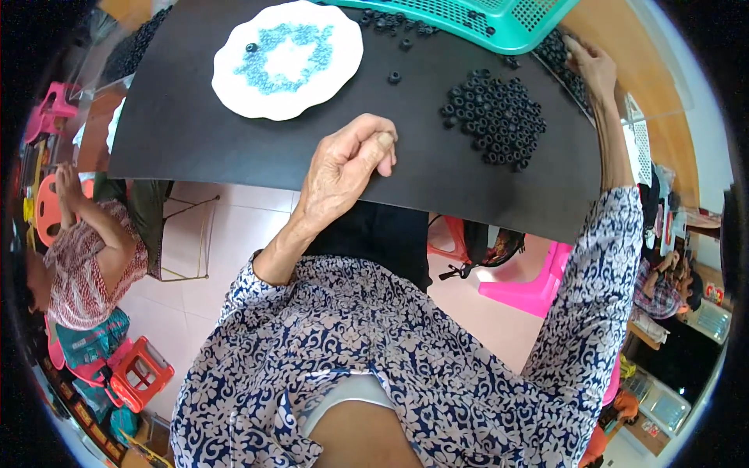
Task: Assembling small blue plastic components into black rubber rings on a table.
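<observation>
My left hand point(351, 165) is over the near edge of the dark table, its fingers curled in and the thumb pressed on the index finger. Whatever is between them, if anything, is hidden. My right hand point(596, 69) reaches to the table's far right, its bent fingers in a heap of small black ring-shaped parts point(553, 48); what they grip does not show. Between my hands lies a larger pile of black ring-shaped parts point(495, 117). One loose black part point(394, 77) sits apart from it, beyond my left hand.
A white scalloped plate point(265, 105) with a blue pattern holds one black part point(251, 47). At the far edge stands a green perforated basket point(538, 35) with black parts beside it. A person point(94, 249) sits at the left; pink stools point(534, 288) stand below the table.
</observation>
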Demonstrator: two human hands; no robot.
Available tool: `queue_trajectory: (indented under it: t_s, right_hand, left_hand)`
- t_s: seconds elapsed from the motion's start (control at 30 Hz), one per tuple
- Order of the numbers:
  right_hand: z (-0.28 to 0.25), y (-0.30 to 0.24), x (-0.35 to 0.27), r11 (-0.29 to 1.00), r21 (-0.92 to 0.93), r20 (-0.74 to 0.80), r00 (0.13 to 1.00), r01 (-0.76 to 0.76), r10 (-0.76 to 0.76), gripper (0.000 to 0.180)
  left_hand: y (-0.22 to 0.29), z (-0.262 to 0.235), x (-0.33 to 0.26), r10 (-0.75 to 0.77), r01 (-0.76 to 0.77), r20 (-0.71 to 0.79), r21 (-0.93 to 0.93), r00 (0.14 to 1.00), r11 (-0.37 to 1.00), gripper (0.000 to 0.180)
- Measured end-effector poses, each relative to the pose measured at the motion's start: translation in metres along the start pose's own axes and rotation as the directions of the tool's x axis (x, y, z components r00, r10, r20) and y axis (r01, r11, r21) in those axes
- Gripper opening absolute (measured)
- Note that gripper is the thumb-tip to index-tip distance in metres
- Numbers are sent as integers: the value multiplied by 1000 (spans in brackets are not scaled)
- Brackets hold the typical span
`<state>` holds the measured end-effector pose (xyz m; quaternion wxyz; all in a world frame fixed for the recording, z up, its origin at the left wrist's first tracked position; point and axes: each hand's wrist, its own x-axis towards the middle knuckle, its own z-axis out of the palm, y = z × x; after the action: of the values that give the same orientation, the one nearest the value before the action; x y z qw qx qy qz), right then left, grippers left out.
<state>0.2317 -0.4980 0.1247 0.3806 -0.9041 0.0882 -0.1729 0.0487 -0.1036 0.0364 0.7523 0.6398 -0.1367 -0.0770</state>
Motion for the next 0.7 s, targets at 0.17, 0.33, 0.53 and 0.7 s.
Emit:
queue_trajectory:
  t_s: [0.17,0.33,0.53,0.7]
  right_hand:
    - [17,16,-23,992,124,68,997,32,-41,23]
    - [76,-44,-108,956,53,335,897,289,-289,20]
    - [88,-60,-124,771,-15,501,672,636,-545,23]
    - [106,-66,-127,702,-221,571,673,677,-470,24]
  left_hand:
    - [-2,5,5,3,-3,30,-2,1000,1000,16]
    - [-6,2,7,-9,9,-7,-1,1000,1000,15]
    - [-10,4,14,-20,19,3,48,1000,999,15]
    - [-14,4,15,-10,10,-2,43,1000,999,16]
